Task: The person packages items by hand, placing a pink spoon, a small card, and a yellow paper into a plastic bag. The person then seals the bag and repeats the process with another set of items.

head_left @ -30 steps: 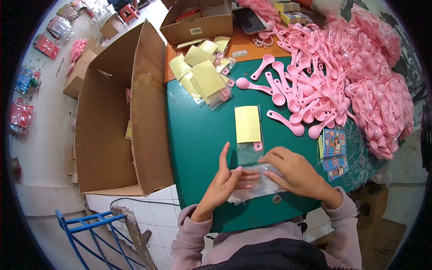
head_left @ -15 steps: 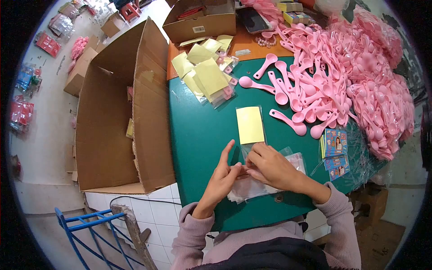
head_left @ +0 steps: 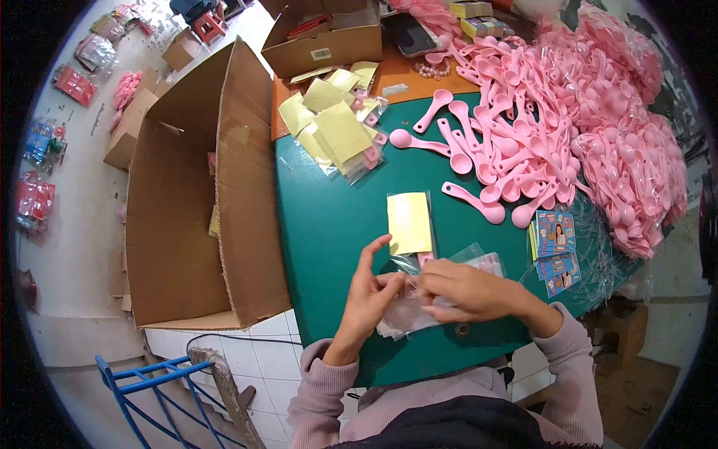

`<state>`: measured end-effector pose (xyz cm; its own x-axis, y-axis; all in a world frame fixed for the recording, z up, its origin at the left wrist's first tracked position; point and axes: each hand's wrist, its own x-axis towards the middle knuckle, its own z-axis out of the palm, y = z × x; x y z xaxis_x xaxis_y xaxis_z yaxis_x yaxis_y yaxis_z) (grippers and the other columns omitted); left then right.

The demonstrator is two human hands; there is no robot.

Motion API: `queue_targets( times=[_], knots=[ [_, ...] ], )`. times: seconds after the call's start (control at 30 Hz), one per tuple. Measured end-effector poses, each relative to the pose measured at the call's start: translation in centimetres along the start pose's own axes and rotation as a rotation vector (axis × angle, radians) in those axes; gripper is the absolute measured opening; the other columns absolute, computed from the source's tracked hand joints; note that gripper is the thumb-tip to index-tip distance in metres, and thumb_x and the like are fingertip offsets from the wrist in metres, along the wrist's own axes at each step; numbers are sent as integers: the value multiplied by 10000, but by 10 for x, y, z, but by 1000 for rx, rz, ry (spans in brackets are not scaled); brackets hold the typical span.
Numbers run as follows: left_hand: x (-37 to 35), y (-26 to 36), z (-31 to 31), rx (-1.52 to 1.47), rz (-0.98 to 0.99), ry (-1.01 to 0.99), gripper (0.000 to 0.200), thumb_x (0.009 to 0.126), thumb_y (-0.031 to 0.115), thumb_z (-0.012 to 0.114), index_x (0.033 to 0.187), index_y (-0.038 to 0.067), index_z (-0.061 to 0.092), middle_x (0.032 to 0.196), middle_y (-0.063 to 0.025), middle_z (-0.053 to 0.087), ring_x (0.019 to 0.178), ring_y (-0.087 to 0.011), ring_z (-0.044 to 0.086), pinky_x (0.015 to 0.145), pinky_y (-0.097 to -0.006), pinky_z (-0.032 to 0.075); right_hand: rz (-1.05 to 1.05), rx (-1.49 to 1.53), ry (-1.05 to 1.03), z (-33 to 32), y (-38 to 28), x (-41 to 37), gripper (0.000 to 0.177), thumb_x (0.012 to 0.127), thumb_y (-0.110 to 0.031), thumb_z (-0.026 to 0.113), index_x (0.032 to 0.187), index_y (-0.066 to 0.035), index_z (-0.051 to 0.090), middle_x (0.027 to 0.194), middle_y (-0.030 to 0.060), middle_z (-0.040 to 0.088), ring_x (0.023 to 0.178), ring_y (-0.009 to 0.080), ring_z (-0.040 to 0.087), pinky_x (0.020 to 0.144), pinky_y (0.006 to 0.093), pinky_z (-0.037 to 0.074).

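Observation:
A clear plastic bag (head_left: 422,200) with a yellow card (head_left: 410,224) inside lies on the green tabletop, its open end towards me. The pink handle end of a spoon (head_left: 425,259) shows below the card. My left hand (head_left: 366,295) is at the bag's near end, thumb and a lower finger closed on the plastic, index finger stretched up beside the card. Right of it, my right hand (head_left: 471,290) has its fingers curled together; what they pinch is hidden. Under both hands lies a stack of clear bags (head_left: 407,318).
Loose pink measuring spoons (head_left: 508,146) heap at the back right, beside bagged ones (head_left: 636,172). Blue printed cards (head_left: 556,243) lie right. Packed bags with yellow cards (head_left: 340,131) pile at the back left. A tall cardboard box (head_left: 250,187) stands along the left edge.
My right hand has shifted slightly right and down, its fingers off the card's lower end. The spoon handle now shows there. The view has tilted a little.

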<state>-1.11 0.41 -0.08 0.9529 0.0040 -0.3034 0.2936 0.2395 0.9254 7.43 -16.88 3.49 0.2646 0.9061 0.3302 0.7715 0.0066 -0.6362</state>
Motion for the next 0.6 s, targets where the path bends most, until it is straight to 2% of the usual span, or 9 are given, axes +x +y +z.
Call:
queue_targets(
  times=[0.07,0.17,0.2,0.27,0.3,0.37,0.43,0.5,0.6],
  knots=[
    [-1,7,1,-75,-39,8,453,892,45,470,1298,66,271,837,-104,639,752,-100,595,675,-215,476,239,524,-182,-36,-4,-11,153,794,-155,597,798,-32,505,780,67,485,728,181,504,669,283,412],
    [-2,8,0,-120,-95,-29,332,902,69,464,1220,35,375,874,-128,646,753,-92,594,677,-213,482,211,389,-98,-109,32,-52,129,830,-149,570,869,-40,514,860,40,506,755,131,499,673,261,411],
    [-2,6,1,-93,-107,-75,281,905,74,457,1177,11,426,883,-131,641,754,-100,601,669,-215,496,564,450,105,-132,38,-72,163,835,-135,545,948,-19,530,910,83,530,805,195,532,721,301,428],
    [-3,7,2,-100,-92,-87,242,908,78,453,1138,6,462,897,-127,642,762,-93,598,673,-209,491,724,-1108,339,-165,82,-126,217,813,-158,553,958,4,544,919,153,557,848,278,542,735,357,415],
    [-3,8,3,-106,-76,-89,212,910,83,448,1100,2,499,911,-123,643,770,-87,595,676,-202,487,721,-1114,341,-160,79,-129,217,813,-158,553,958,4,544,919,153,557,848,278,542,735,357,415],
    [-1,12,7,-101,-55,-78,211,912,88,446,1096,2,502,917,-114,644,785,-82,590,683,-199,482,841,-1260,400,-142,61,-138,382,777,-95,536,1141,6,477,1054,194,533,970,353,515,879,378,387],
    [-3,12,11,-92,-54,-60,210,913,93,444,1093,3,506,924,-105,645,800,-77,586,689,-195,477,701,-452,521,-98,9,-67,435,723,-100,581,1131,4,472,1027,204,533,983,338,508,880,371,385],
    [-2,13,14,-106,-34,-96,205,918,102,433,1075,3,520,931,-94,641,820,-64,575,706,-188,468,514,-66,252,-47,-2,-41,494,672,-102,676,1118,-51,470,984,137,481,874,326,527,820,389,415],
    [-2,7,6,-78,-24,-206,241,924,114,415,1139,18,468,960,-118,634,854,-100,591,719,-204,468,470,-100,219,-6,-2,-27,389,698,-85,674,1047,-51,506,949,116,445,830,292,524,768,354,440]
  ],
)
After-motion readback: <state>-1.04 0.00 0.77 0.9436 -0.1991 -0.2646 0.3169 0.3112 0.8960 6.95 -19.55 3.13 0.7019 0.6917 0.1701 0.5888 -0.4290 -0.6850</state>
